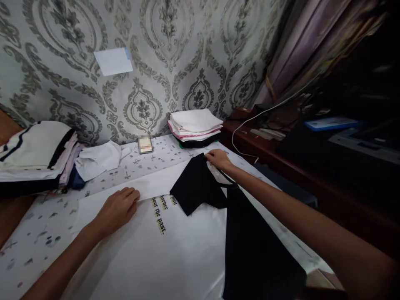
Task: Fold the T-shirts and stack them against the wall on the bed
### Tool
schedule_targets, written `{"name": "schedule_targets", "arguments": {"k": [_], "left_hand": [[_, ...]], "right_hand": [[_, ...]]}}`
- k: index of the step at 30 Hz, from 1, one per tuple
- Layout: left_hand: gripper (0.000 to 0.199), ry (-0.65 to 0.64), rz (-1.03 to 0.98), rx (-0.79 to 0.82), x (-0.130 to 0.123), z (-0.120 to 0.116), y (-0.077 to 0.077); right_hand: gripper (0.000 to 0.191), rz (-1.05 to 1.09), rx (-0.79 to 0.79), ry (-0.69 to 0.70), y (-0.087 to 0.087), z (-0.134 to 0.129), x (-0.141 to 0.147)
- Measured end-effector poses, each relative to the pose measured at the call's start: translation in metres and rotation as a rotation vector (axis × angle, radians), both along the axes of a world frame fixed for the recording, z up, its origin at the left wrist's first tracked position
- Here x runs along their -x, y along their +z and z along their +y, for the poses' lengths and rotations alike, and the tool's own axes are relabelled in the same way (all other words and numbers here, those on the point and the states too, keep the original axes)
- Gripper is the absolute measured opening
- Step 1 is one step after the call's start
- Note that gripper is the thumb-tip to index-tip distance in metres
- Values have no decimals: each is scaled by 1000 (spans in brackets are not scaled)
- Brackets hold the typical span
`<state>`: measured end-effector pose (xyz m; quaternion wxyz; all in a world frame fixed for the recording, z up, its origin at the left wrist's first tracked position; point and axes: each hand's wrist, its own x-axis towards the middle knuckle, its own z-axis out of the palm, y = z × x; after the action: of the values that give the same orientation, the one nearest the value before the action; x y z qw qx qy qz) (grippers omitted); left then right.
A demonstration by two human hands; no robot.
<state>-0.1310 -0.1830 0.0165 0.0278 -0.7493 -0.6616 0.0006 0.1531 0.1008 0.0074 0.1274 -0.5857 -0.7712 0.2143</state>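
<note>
A black-and-white shirt (146,258) with printed lettering lies spread over the patterned sheet, its near part running out of the bottom of the view. My right hand (218,159) pinches the upper corner of its black sleeve (198,181), which is folded in over the white part. At the left, my left hand (120,205) has its fingers curled over the edge of the white fabric, close to the lettering; the fingertips are partly hidden. A white band of cloth (156,181) stretches between the two hands.
Folded clothes form a stack (195,125) against the wall and another pile (37,154) at the left. A crumpled white cloth (100,158) lies beside that pile. To the right, a dark red wooden surface (259,154) carries a white cable (243,123) and clutter.
</note>
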Motion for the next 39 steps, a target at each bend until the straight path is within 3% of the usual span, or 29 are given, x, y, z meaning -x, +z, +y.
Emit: {"name": "schedule_targets", "arguments": {"k": [3,7,14,18,22,24,28,33,39], "left_hand": [[24,-21,-50,48,-5,-1,3],[31,-29,-161,73,-3,1,-1],[30,75,-328,-10,12,11,-18],[33,31,-315,-79,4,18,-20],[52,121,-340,-18,0,30,-28],[63,214,-330,66,5,29,-33],[72,408,-237,131,38,6,-44],[70,628,-91,85,88,-37,-52],[67,672,-55,66,95,-49,-52]], "right_hand": [[30,-20,37,-51,-3,26,14],[16,-32,41,-105,-11,40,24],[24,-86,-46,-141,-14,32,24],[43,-57,-207,19,-15,8,31],[54,-31,-369,561,-43,-12,44],[60,-95,-402,697,-60,-17,47],[65,-203,-425,687,-79,-17,47],[69,-231,-444,684,-80,-15,45],[70,-201,-363,664,-75,-20,47]]}}
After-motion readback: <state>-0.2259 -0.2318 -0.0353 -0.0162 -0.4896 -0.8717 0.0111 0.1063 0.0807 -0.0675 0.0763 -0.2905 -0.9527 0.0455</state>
